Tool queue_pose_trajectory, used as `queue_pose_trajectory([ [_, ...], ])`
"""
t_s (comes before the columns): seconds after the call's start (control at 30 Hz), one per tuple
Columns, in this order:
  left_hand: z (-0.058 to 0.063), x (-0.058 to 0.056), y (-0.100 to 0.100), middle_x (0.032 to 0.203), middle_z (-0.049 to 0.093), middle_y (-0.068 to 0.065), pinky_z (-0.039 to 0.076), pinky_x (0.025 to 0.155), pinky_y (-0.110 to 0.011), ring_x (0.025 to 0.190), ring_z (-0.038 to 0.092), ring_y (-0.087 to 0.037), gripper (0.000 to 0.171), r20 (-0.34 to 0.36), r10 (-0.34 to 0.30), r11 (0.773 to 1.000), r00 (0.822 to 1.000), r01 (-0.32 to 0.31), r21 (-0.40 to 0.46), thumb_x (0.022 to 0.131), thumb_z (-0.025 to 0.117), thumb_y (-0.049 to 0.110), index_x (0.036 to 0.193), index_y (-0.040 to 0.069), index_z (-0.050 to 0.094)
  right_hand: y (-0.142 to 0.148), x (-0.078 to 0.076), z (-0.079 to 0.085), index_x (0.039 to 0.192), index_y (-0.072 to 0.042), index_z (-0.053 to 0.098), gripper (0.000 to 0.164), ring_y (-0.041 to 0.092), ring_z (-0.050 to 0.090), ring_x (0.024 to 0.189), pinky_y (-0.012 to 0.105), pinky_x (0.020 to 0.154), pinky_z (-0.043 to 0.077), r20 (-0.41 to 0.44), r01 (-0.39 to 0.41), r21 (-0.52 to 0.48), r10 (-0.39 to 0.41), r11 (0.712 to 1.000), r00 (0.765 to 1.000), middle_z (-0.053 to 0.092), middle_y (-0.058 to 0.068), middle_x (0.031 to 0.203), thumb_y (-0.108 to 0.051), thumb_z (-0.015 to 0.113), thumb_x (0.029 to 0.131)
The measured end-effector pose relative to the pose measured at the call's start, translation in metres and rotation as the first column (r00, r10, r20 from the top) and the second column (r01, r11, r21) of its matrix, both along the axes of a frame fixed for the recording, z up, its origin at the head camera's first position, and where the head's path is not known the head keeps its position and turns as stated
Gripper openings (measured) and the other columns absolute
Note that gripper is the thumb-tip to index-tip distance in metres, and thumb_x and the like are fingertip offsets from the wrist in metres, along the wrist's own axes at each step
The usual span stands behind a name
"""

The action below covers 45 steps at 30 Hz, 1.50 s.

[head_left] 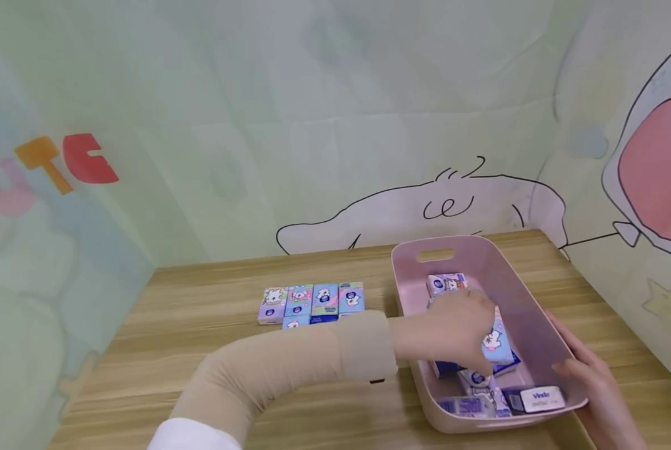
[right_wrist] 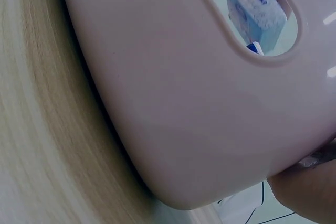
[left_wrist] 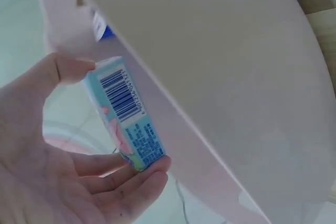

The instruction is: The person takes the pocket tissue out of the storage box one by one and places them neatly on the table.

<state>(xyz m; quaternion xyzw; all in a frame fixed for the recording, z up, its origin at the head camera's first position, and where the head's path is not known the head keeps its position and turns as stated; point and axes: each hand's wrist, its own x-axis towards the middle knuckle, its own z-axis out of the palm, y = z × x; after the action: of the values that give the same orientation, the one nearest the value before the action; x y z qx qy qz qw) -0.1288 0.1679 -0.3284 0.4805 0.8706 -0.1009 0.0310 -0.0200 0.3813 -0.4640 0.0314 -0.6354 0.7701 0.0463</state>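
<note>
My left hand (head_left: 453, 325) reaches into a pink plastic bin (head_left: 523, 306). It pinches a light blue pocket tissue pack (left_wrist: 126, 114) between thumb and fingertips, the barcode side showing in the left wrist view. Under and around that hand lie several more tissue packs, including a lilac one (head_left: 443, 282) at the far end and a white-ended Vinda pack (head_left: 542, 399) in the near corner. At the bin's right side my right hand (head_left: 600, 390) grips the wall, thumb at the rim and fingers along the outside.
On the wooden table (head_left: 200, 319), left of the bin, several tissue packs (head_left: 325, 300) stand side by side in a row, with others in front partly hidden by my left forearm. A printed cloth backdrop (head_left: 228, 125) closes off the back and sides. The bin's far end has a handle slot.
</note>
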Motion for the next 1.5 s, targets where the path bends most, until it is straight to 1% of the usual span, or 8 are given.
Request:
queue_pose_trajectory([
  [0.17,0.011,-0.006,-0.025,0.117,0.056,0.007,0.052,0.081,-0.023,0.105,0.053,-0.007,0.08,0.059,0.045,0.997,0.997,-0.049,0.066,0.066,0.074,0.065,0.127,0.018,0.054,0.0,0.0,0.0,0.154,-0.023,0.017,0.071,-0.011,0.049,0.12,0.011,0.089,0.045,0.009,-0.008,-0.012,0.008,1.0,1.0,0.043,-0.033,0.141,0.011,0.028,0.093],
  [0.4,0.022,-0.023,-0.063,0.13,0.051,-0.001,0.05,0.092,-0.021,0.106,0.053,-0.009,0.088,0.192,0.032,0.978,0.981,-0.071,0.196,0.069,0.077,0.052,0.14,0.01,0.045,0.001,0.0,0.0,0.154,-0.022,0.018,0.071,-0.011,0.049,0.12,0.01,0.089,0.045,0.003,0.003,-0.012,-0.003,1.0,1.0,0.043,-0.032,0.141,0.011,0.029,0.093],
  [0.53,0.026,-0.03,-0.087,0.133,0.047,-0.002,0.052,0.081,-0.018,0.101,0.053,-0.01,0.088,0.271,0.022,0.95,0.962,-0.104,0.294,0.07,0.078,0.044,0.142,0.009,0.041,0.002,0.0,0.0,0.154,-0.022,0.017,0.07,-0.011,0.048,0.12,0.011,0.089,0.045,0.001,-0.006,-0.013,0.006,1.0,1.0,0.041,-0.032,0.143,0.011,0.028,0.093],
  [0.63,0.028,-0.034,-0.103,0.132,0.046,0.001,0.05,0.072,-0.017,0.098,0.053,-0.01,0.09,0.285,0.03,0.928,0.958,-0.133,0.348,0.071,0.078,0.043,0.145,0.013,0.037,0.002,0.0,0.0,0.154,-0.022,0.016,0.07,-0.012,0.048,0.12,0.011,0.089,0.045,0.003,-0.01,-0.01,0.01,1.0,1.0,0.04,-0.033,0.143,0.011,0.027,0.093],
  [0.73,0.028,-0.036,-0.118,0.132,0.047,0.002,0.049,0.072,-0.018,0.099,0.051,-0.01,0.09,0.289,0.047,0.907,0.956,-0.162,0.389,0.07,0.078,0.037,0.146,0.014,0.036,0.002,0.0,0.0,0.154,-0.022,0.016,0.07,-0.011,0.048,0.12,0.011,0.089,0.045,0.001,-0.013,-0.013,0.013,1.0,1.0,0.041,-0.032,0.143,0.011,0.027,0.093],
  [1.1,0.014,-0.04,-0.171,0.137,0.045,0.004,0.049,0.08,-0.023,0.1,0.051,-0.008,0.091,0.206,0.049,0.88,0.977,-0.139,0.453,0.067,0.077,0.034,0.146,0.016,0.036,0.004,0.0,0.0,0.154,-0.023,0.017,0.071,-0.006,0.052,0.12,0.014,0.088,0.047,-0.01,-0.027,-0.045,0.026,0.999,1.0,0.043,-0.029,0.143,0.012,0.024,0.093],
  [1.3,-0.002,-0.046,-0.197,0.134,0.048,-0.001,0.052,0.085,-0.028,0.1,0.055,-0.012,0.085,0.179,0.043,0.88,0.983,-0.122,0.459,0.069,0.077,0.033,0.142,0.009,0.041,0.004,0.0,0.0,0.154,-0.021,0.016,0.071,-0.006,0.051,0.121,0.014,0.089,0.047,-0.02,-0.039,-0.042,0.038,0.998,0.999,0.043,-0.027,0.145,0.013,0.023,0.092],
  [1.5,-0.019,-0.054,-0.221,0.134,0.049,-0.001,0.051,0.092,-0.031,0.107,0.054,-0.013,0.083,0.226,0.103,0.863,0.969,-0.2,0.465,0.065,0.078,0.027,0.139,0.008,0.044,0.005,-0.001,-0.002,0.154,-0.023,0.016,0.071,-0.007,0.052,0.12,0.015,0.088,0.048,0.0,-0.039,-0.048,0.039,0.998,0.999,0.044,-0.029,0.143,0.012,0.024,0.093],
])
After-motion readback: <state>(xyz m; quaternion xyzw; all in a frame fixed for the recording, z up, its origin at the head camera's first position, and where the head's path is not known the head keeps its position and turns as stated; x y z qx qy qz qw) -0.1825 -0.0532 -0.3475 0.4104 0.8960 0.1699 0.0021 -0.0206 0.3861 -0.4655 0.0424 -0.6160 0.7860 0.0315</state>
